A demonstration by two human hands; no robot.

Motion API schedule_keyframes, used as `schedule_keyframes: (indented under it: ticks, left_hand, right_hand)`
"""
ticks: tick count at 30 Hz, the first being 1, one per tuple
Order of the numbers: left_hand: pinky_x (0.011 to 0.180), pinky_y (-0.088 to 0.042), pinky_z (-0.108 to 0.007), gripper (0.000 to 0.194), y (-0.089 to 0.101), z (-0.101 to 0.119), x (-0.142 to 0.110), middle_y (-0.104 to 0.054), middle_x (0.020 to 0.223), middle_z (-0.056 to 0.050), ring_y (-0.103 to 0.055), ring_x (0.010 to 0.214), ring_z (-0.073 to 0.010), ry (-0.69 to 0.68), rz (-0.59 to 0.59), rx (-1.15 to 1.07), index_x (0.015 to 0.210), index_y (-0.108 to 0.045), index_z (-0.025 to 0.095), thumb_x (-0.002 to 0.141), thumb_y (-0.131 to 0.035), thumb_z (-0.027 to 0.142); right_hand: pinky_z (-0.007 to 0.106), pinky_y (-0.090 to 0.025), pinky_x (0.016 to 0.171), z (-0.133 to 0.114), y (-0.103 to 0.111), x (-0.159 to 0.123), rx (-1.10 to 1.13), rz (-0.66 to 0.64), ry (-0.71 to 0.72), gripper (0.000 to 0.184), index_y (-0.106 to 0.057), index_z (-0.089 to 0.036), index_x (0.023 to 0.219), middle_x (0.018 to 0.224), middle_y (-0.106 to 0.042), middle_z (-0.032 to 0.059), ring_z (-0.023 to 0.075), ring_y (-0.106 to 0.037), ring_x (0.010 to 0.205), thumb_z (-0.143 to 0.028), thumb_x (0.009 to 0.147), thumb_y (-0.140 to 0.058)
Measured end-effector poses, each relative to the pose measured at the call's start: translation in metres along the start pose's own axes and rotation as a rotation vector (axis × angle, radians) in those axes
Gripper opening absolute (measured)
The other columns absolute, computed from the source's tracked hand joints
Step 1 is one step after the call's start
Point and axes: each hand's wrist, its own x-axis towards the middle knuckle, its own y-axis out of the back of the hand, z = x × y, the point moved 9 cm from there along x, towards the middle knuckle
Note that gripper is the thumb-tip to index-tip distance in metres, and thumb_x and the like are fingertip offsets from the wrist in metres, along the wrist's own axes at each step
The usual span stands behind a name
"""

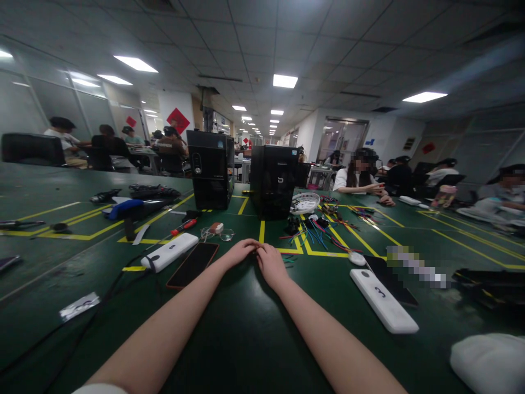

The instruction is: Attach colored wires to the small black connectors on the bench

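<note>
My left hand [243, 251] and my right hand [271, 265] meet over the green table, with fingertips together and fingers bent inward. Anything small between them is hidden. Two black computer towers stand just beyond: one on the left [211, 189] and one nearer the middle [274, 186]. Left of my left hand lie a dark phone [194, 266] and a pair of glasses [219, 233]. Loose coloured wires [314, 232] spread out beyond my right hand, to its right.
A white power bank [170, 253] with a black cable lies left; another power bank [383, 301] lies right, by a dark phone [391, 279]. A red screwdriver [184, 227], white basket [305, 202] and blue-handled tool [125, 209] are farther back. A person [356, 175] sits across the table.
</note>
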Motion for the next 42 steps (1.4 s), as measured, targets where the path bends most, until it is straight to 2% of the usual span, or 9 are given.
schedule_keyframes:
  ticks: [3,6,8,10,13,18,28,38,42]
  left_hand:
    - [0.098,-0.035,-0.031,0.041,-0.004,0.003,-0.006,-0.056,0.118,-0.006,-0.050,0.110,-0.0189,0.011,-0.151,0.023,0.111,-0.055,0.016,0.072,-0.046,0.014]
    - [0.099,-0.033,-0.032,0.055,-0.011,0.011,-0.013,-0.052,0.123,-0.007,-0.048,0.113,-0.0210,-0.042,-0.229,0.099,0.120,-0.048,0.016,0.065,-0.057,0.015]
    - [0.095,-0.037,-0.033,0.055,-0.014,0.014,-0.014,-0.055,0.117,-0.009,-0.051,0.106,-0.0225,-0.081,-0.199,0.152,0.116,-0.050,0.014,0.064,-0.064,0.023]
    - [0.088,-0.042,-0.034,0.046,-0.012,0.012,-0.012,-0.059,0.106,-0.010,-0.055,0.097,-0.0234,-0.093,-0.096,0.229,0.106,-0.056,0.012,0.065,-0.065,0.030]
    - [0.080,-0.044,-0.033,0.038,-0.012,0.009,-0.010,-0.061,0.095,-0.008,-0.057,0.089,-0.0226,-0.125,-0.017,0.296,0.096,-0.060,0.013,0.065,-0.066,0.033]
    - [0.079,-0.044,-0.031,0.038,-0.013,0.005,-0.007,-0.062,0.095,-0.007,-0.057,0.087,-0.0214,-0.151,-0.005,0.307,0.097,-0.060,0.014,0.065,-0.066,0.033]
    - [0.082,-0.044,-0.031,0.036,-0.013,0.006,-0.008,-0.062,0.097,-0.007,-0.057,0.090,-0.0215,-0.100,-0.023,0.283,0.098,-0.061,0.014,0.068,-0.064,0.033]
    - [0.083,-0.044,-0.033,0.038,-0.014,0.000,-0.005,-0.062,0.099,-0.009,-0.057,0.091,-0.0228,-0.078,-0.030,0.291,0.099,-0.061,0.014,0.067,-0.064,0.034]
    - [0.082,-0.044,-0.033,0.039,-0.014,-0.001,-0.004,-0.063,0.097,-0.009,-0.057,0.090,-0.0227,-0.068,-0.029,0.296,0.098,-0.061,0.013,0.066,-0.065,0.035]
  right_hand:
    - [0.030,-0.037,0.082,0.007,0.001,0.000,0.000,0.006,-0.014,0.022,-0.057,-0.017,0.096,0.102,-0.056,0.0072,0.0173,-0.049,0.094,-0.017,0.087,-0.038]
    - [0.030,-0.036,0.081,0.010,0.003,0.000,0.000,0.010,-0.023,0.021,-0.057,-0.017,0.095,0.100,-0.056,0.0069,0.0170,-0.048,0.092,-0.015,0.086,-0.038]
    - [0.029,-0.036,0.081,0.009,0.003,0.000,-0.002,0.007,-0.016,0.020,-0.057,-0.017,0.095,0.099,-0.056,0.0067,0.0171,-0.048,0.092,-0.015,0.085,-0.040]
    - [0.029,-0.036,0.080,0.008,0.003,0.000,-0.004,0.003,-0.011,0.019,-0.056,-0.017,0.094,0.098,-0.056,0.0065,0.0170,-0.048,0.091,-0.015,0.084,-0.041]
    - [0.029,-0.036,0.080,0.008,0.003,-0.001,-0.009,0.007,-0.017,0.016,-0.056,-0.017,0.093,0.097,-0.055,0.0061,0.0169,-0.048,0.090,-0.016,0.083,-0.043]
    - [0.029,-0.036,0.078,0.010,0.005,-0.002,-0.034,0.015,-0.027,0.012,-0.055,-0.018,0.091,0.094,-0.054,0.0050,0.0171,-0.047,0.088,-0.018,0.082,-0.046]
    - [0.030,-0.035,0.078,0.009,0.004,-0.002,-0.062,-0.001,-0.053,0.013,-0.053,-0.016,0.091,0.095,-0.055,0.0060,0.0170,-0.047,0.088,-0.018,0.085,-0.041]
    - [0.035,-0.027,0.093,0.011,0.002,-0.002,-0.074,0.003,-0.072,0.015,-0.053,-0.018,0.092,0.097,-0.056,0.0049,0.0169,-0.048,0.095,-0.017,0.085,-0.040]
    - [0.036,-0.025,0.095,0.012,0.000,-0.002,-0.076,0.009,-0.076,0.015,-0.052,-0.019,0.093,0.097,-0.056,0.0049,0.0164,-0.048,0.095,-0.018,0.085,-0.040]
